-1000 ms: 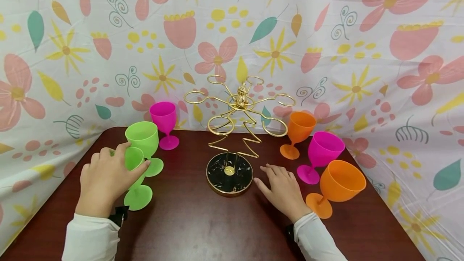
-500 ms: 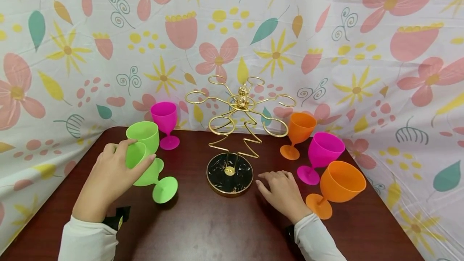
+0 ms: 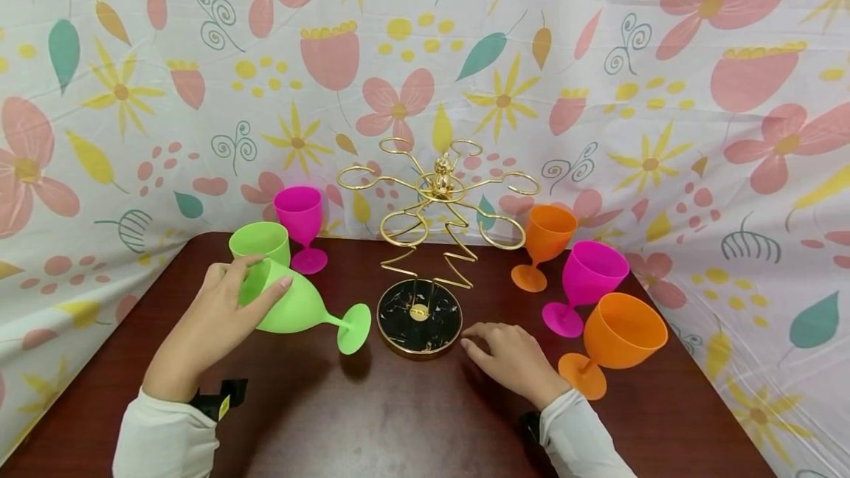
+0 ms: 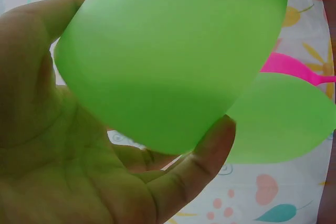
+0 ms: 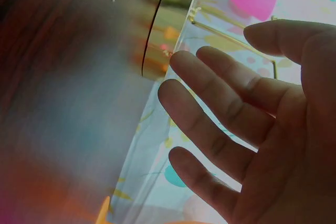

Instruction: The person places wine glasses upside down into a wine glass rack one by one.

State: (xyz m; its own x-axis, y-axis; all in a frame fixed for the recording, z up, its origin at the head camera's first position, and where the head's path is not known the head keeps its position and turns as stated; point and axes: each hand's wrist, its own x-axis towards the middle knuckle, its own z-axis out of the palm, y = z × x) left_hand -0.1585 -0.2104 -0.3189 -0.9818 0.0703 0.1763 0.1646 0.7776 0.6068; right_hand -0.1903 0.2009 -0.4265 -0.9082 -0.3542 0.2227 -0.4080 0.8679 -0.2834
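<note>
My left hand (image 3: 222, 305) grips a light green plastic goblet (image 3: 295, 305) by its bowl, thumb on one side and fingers on the other. The goblet lies tilted almost sideways above the table, its foot pointing right toward the rack. In the left wrist view the goblet's bowl (image 4: 178, 56) fills much of the frame. My right hand (image 3: 514, 358) holds nothing; its fingers are relaxed and spread, fingertips right at the round black base (image 3: 405, 327) of the gold wire cup rack (image 3: 441, 194). A gold figure tops the rack, and its rings are bare.
Behind the held goblet stand a second green goblet (image 3: 259, 238) and a magenta goblet (image 3: 299, 216). At the right are an orange goblet (image 3: 550, 231), a magenta goblet (image 3: 593, 271) and a nearer orange goblet (image 3: 624, 330). A flowered cloth (image 3: 412, 43) hangs behind the brown table (image 3: 372, 426).
The left hand has picked up the nearer green goblet and tipped it from upright to nearly sideways, its foot swinging right. The right hand has shifted slightly left, toward the rack's base.
</note>
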